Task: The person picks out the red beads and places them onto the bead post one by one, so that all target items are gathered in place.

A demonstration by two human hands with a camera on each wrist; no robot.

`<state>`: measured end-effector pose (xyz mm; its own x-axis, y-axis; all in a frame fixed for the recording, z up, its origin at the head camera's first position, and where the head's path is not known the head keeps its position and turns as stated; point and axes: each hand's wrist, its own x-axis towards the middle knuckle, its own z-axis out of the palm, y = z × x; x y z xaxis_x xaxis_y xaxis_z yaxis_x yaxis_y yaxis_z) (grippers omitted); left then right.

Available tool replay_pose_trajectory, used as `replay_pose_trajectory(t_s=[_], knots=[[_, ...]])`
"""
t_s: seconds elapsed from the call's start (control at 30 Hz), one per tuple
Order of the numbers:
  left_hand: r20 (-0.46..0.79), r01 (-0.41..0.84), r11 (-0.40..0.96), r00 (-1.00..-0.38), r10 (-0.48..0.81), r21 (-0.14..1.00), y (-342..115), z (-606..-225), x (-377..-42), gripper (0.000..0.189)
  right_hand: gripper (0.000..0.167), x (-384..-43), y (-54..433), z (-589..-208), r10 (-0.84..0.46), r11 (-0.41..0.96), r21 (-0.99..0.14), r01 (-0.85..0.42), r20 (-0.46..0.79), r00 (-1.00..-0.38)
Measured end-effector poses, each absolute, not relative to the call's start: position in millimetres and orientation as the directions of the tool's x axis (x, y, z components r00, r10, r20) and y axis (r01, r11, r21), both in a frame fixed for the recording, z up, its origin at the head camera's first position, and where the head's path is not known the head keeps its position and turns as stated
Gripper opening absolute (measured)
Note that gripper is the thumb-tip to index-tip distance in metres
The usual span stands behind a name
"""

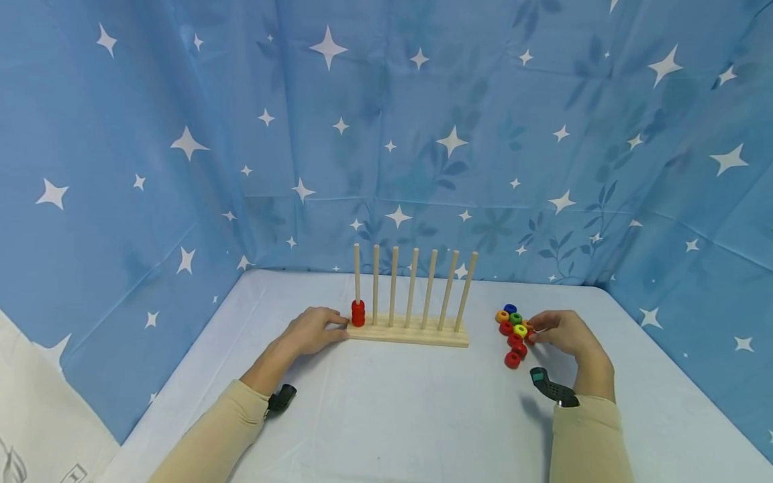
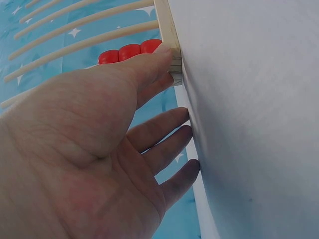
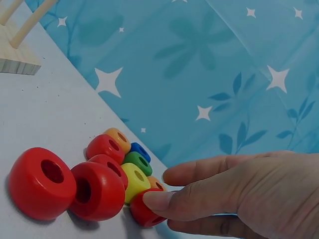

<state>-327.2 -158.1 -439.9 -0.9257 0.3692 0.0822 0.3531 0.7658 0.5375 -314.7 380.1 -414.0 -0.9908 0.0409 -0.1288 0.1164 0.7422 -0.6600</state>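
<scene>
A wooden peg stand (image 1: pixel 417 335) with several upright pegs sits mid-table. Stacked red beads (image 1: pixel 358 313) are on its leftmost peg; in the left wrist view three red beads (image 2: pixel 129 53) show. My left hand (image 1: pixel 311 330) pinches the stand's left end between thumb and index finger, its other fingers spread beside the table surface. At the right, my right hand (image 1: pixel 568 333) reaches into a cluster of loose beads. Its thumb and fingers grip a red bead (image 3: pixel 142 213) at the cluster's right side, partly hidden by the thumb.
Around that bead lie a yellow bead (image 1: pixel 521 331), a green bead (image 1: pixel 516 318), a blue bead (image 1: pixel 510 308), an orange bead (image 1: pixel 502 316) and several red ones, the nearest red bead (image 1: pixel 512 360) in front. A blue star-patterned curtain (image 1: pixel 398 134) surrounds the white table (image 1: pixel 410 416).
</scene>
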Motion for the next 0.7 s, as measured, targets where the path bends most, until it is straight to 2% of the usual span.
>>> replay_pose_trajectory(t_s=[0.4, 0.7], knots=[[0.071, 0.338, 0.768, -0.931, 0.359, 0.544, -158.1, -440.2, -328.1, 0.035, 0.039, -318.4, 379.5, -418.3, 0.066, 0.750, -0.643, 0.156, -0.162, -0.985], [0.072, 0.345, 0.765, -0.928, 0.367, 0.544, -158.6, -440.9, -328.0, 0.035, 0.043, -318.2, 379.5, -418.6, 0.070, 0.759, -0.629, 0.166, -0.174, -0.982]])
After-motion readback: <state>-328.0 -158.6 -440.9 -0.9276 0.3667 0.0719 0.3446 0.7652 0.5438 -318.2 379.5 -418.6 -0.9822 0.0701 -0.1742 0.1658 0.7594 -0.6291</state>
